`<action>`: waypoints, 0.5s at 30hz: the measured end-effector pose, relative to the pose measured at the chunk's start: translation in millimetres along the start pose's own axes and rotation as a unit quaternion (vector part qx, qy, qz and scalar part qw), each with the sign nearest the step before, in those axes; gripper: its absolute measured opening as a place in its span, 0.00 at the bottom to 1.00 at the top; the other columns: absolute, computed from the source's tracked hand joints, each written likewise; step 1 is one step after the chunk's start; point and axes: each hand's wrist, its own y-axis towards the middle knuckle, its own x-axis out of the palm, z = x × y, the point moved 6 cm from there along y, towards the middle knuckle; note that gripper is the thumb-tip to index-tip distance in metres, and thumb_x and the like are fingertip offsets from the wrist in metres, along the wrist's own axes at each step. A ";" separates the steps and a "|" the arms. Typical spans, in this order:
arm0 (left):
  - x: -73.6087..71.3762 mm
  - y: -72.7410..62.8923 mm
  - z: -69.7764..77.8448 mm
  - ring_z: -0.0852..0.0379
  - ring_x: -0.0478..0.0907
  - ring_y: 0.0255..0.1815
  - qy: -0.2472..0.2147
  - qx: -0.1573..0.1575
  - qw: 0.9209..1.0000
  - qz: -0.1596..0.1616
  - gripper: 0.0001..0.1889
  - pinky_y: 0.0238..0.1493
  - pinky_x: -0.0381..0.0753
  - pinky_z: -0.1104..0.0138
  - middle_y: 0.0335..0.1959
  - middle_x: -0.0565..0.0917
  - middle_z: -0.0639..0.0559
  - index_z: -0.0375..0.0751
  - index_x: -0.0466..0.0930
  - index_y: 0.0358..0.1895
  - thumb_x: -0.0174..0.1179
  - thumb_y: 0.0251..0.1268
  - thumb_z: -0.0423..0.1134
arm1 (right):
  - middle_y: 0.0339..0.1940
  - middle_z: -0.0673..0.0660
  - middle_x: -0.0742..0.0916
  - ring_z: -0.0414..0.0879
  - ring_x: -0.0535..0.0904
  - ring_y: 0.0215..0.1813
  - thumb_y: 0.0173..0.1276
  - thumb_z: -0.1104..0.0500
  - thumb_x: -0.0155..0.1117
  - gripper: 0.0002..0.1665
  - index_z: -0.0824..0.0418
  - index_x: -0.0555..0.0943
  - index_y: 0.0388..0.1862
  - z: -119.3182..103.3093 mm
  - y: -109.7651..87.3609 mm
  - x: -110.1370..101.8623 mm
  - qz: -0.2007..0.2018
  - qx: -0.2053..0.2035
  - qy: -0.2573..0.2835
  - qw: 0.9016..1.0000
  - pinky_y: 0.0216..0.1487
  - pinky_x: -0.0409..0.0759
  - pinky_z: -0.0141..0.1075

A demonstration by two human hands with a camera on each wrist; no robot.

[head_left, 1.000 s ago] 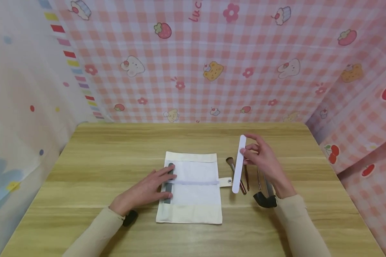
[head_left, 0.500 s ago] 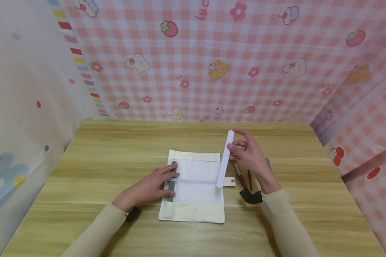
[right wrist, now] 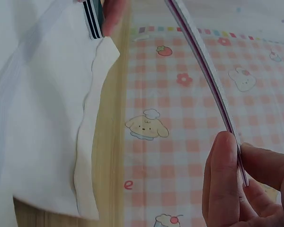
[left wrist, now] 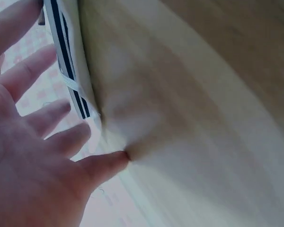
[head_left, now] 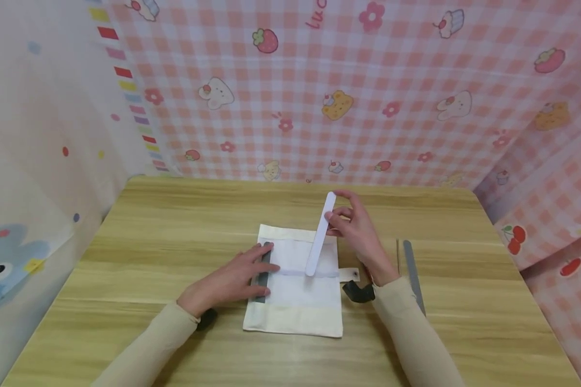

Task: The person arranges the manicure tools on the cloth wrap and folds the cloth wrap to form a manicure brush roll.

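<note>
A cream cloth roll-up pouch (head_left: 300, 321) with white inner pockets lies spread on the table in the head view. Along its left side a dark grey nail file (head_left: 263, 279) sits under the pocket band; the right wrist view shows its striped edge. My left hand (head_left: 232, 279) rests over that side with fingers spread, touching the pouch and nail file. Above the pouch, my right hand (head_left: 355, 228) pinches a flat white nail file (head_left: 319, 236) near its upper end. This file is tilted, its lower end over the middle pocket band; whether it touches the cloth I cannot tell.
A snap strap (head_left: 349, 275) sticks out from the pouch's right side. Right of it lie a long grey nail file (head_left: 413, 274) and a thin metal tool (head_left: 398, 258), partly behind my right forearm. A checked cloth (head_left: 290, 97) hangs behind the table.
My right hand has carried the white nail file leftward, from beside the strap to over the pouch. My left hand has stayed on the pouch's left side. The head view has shifted slightly.
</note>
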 end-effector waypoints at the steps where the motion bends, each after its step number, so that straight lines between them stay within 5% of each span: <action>1: -0.3 0.9 1.6 0.34 0.51 0.82 0.006 0.001 1.000 0.001 0.25 0.71 0.58 0.30 0.82 0.57 0.38 0.44 0.80 0.69 0.67 0.72 0.47 | 0.40 0.63 0.85 0.46 0.86 0.34 0.76 0.69 0.61 0.37 0.62 0.59 0.79 0.7 1.1 2.0 0.003 0.001 -0.004 1.000 0.41 0.89 0.39; 8: -2.5 13.1 5.0 0.38 0.46 0.84 0.032 -0.014 0.999 0.011 0.18 0.71 0.51 0.26 0.82 0.60 0.42 0.45 0.84 0.64 0.60 0.78 0.45 | 0.41 0.65 0.85 0.49 0.86 0.35 0.76 0.69 0.62 0.36 0.60 0.61 0.78 2.1 7.7 16.1 0.015 0.008 -0.002 1.000 0.42 0.89 0.40; 15: -0.9 28.3 3.8 0.37 0.49 0.83 0.032 -0.019 0.999 0.030 0.09 0.70 0.56 0.28 0.81 0.60 0.40 0.45 0.88 0.51 0.61 0.77 0.39 | 0.43 0.67 0.85 0.50 0.86 0.36 0.76 0.69 0.61 0.35 0.59 0.62 0.78 8.6 14.8 25.6 0.015 0.014 -0.013 1.000 0.42 0.89 0.40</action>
